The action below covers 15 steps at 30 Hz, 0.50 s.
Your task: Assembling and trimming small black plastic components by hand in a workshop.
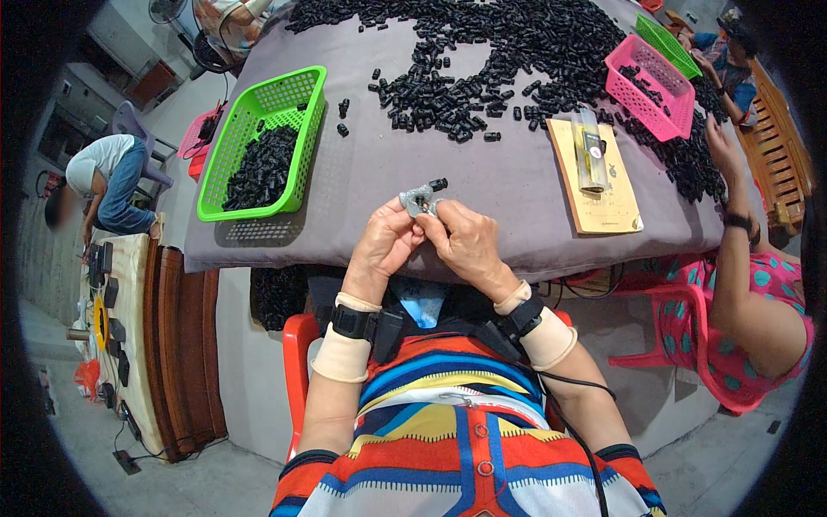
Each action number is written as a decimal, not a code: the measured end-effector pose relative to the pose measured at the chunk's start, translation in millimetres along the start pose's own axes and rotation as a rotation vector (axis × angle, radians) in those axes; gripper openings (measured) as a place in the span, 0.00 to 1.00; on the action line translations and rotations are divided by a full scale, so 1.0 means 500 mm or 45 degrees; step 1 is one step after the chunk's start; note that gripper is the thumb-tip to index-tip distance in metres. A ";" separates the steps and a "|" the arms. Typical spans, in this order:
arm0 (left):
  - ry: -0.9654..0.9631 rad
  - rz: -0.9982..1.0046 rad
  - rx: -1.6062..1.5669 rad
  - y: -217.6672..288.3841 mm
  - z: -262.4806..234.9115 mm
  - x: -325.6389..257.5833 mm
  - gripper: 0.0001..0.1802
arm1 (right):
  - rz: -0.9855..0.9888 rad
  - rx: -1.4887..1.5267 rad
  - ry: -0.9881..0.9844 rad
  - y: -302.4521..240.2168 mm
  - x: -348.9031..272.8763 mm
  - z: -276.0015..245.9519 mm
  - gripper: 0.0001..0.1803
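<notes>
Here we log: left hand (385, 244) and right hand (466, 242) both pinching one grey metal part (419, 199), black pieces (482, 52) beyond.

Bare cloth (482, 185) lies open between green basket (263, 142) and booklet (596, 177).

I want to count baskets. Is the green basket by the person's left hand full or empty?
Partly full. The green basket holds a heap of small black parts along its middle, while bare mesh shows at its near and far ends.
</notes>
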<state>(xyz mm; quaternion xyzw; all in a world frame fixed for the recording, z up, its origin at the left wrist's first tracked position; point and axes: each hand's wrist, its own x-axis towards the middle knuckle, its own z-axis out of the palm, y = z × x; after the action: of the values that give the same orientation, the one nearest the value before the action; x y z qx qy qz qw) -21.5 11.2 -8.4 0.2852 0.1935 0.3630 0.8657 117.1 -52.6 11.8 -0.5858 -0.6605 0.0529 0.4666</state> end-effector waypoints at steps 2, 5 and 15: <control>-0.020 -0.008 -0.014 -0.001 -0.001 -0.001 0.13 | 0.008 -0.006 0.008 -0.001 0.001 0.001 0.14; 0.019 0.010 -0.013 -0.003 0.001 -0.001 0.13 | 0.000 -0.009 0.025 -0.001 0.002 0.001 0.14; 0.010 0.000 -0.026 -0.003 -0.005 -0.002 0.12 | -0.040 0.029 -0.011 0.003 0.001 -0.004 0.14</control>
<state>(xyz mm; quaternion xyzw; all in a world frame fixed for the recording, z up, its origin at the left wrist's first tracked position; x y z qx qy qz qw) -22.6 10.6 -10.9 0.2748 0.1933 0.3661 0.8678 119.8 -52.9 12.2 -0.5698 -0.6710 0.0554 0.4711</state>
